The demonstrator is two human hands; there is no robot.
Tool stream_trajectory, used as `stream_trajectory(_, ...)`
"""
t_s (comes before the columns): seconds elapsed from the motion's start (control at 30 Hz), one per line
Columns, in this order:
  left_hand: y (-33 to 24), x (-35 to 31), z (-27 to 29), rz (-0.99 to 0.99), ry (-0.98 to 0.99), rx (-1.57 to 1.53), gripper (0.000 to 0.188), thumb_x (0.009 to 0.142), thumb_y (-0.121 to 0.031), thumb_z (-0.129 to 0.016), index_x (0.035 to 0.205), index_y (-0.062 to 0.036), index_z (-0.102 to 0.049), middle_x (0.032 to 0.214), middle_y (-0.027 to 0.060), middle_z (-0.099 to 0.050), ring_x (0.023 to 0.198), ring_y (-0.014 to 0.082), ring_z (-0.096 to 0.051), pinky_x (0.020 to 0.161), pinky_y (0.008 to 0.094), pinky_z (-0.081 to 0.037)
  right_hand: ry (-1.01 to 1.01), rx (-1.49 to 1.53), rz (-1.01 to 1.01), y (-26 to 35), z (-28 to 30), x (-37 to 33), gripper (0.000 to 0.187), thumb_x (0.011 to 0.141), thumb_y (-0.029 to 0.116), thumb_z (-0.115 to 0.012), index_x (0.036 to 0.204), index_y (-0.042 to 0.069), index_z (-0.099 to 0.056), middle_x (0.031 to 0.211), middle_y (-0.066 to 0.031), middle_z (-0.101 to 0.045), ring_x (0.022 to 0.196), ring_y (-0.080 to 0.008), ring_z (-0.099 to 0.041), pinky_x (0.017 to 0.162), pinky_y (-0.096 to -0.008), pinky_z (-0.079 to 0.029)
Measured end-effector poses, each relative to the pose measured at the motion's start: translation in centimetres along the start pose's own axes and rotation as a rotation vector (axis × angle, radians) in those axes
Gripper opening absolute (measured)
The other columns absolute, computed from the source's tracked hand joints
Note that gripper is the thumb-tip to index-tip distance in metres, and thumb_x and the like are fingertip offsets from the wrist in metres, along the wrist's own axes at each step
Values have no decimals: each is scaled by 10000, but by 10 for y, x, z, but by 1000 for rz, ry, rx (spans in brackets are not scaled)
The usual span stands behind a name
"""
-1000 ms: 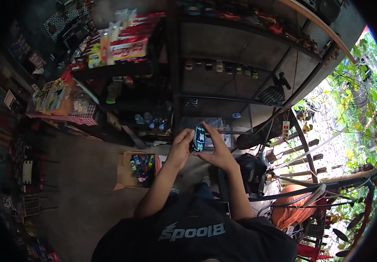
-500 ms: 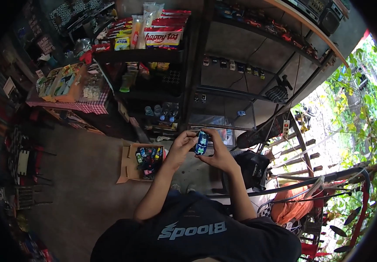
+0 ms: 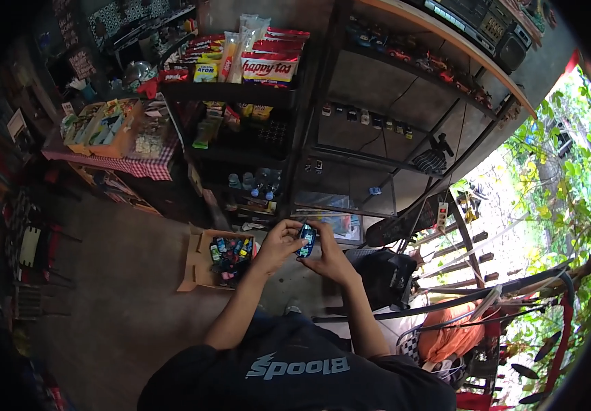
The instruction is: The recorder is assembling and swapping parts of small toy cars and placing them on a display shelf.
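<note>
Between my two hands is a small blue toy car (image 3: 307,239) with light markings, held up in front of my body. My left hand (image 3: 277,248) grips its left side, with the thumb across it. The fingers of my right hand (image 3: 331,259) close on its right side and lower end. Below and left of my hands, an open cardboard box (image 3: 200,268) sits on the floor. Several toy cars (image 3: 222,252) in different colours lie heaped inside it.
Ahead stands a dark shelf rack (image 3: 371,146) with rows of toy cars. Snack packets (image 3: 266,67) fill the shelf to its left. A black bag (image 3: 383,277) rests at my right, near an orange bundle (image 3: 451,330). A checked-cloth table (image 3: 146,164) stands far left.
The toy car has turned in my hands and shows more of its side. Both hands have shifted slightly left and down in the picture, and the whole view has moved a little.
</note>
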State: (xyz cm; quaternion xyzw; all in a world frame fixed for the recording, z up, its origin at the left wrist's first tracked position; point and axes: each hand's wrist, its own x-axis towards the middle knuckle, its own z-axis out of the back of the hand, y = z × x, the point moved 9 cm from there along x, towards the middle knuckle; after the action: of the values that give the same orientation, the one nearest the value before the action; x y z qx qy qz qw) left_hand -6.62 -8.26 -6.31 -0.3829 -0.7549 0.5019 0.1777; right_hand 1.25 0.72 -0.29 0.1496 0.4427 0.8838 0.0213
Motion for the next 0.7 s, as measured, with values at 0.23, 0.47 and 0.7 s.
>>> stream_trajectory(0.23, -19, -21, 46, -4, -11, 16, 354, 891, -28, -696, 1208, 7, -542, 1060, 72, -609, 996, 123, -606, 875, 263, -507, -22, 19, -16, 29, -35, 11, 889, 725, 87, -792, 1473, 46, -311, 1392, -207, -434, 1314, -373, -465, 1083, -407, -415)
stream_trajectory(0.47, -31, -23, 66, 24, 40, -62, 338, 905, -42, -685, 1206, 7, -538, 1078, 89, -608, 1009, 137, -609, 884, 270, -517, -52, 6, -36, 41, -52, 15, 872, 719, 86, -810, 1457, 41, -349, 1389, -195, -451, 1305, -340, -482, 1091, -402, -412)
stream_trajectory(0.7, -28, -15, 67, 86, 69, -113, 337, 915, -46, -673, 1216, 5, -531, 1073, 85, -624, 985, 133, -632, 845, 255, -538, -47, 58, -81, 25, -54, 21, 872, 705, 86, -830, 1440, 37, -365, 1362, -170, -466, 1284, -306, -499, 1081, -396, -412)
